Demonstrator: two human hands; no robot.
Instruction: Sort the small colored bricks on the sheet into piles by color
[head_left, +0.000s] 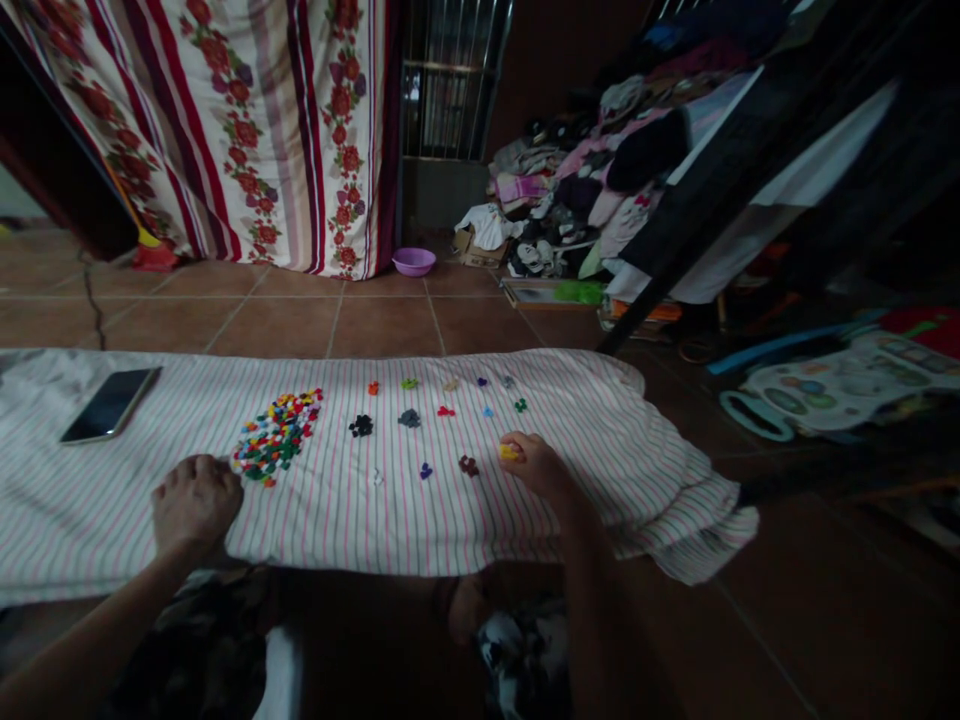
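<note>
Where mixed pieces (pixel 279 435) lie, a phone (pixel 111 405) rests nearby.

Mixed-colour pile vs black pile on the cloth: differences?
Colour: the mixed pile has many colours, the black pile just one.
Size: the mixed pile spreads far wider; the black pile is a small cluster.
Place: the mixed pile is right by the left hand; the black pile is farther from it.
Shared: both lie on the striped cloth.
</note>
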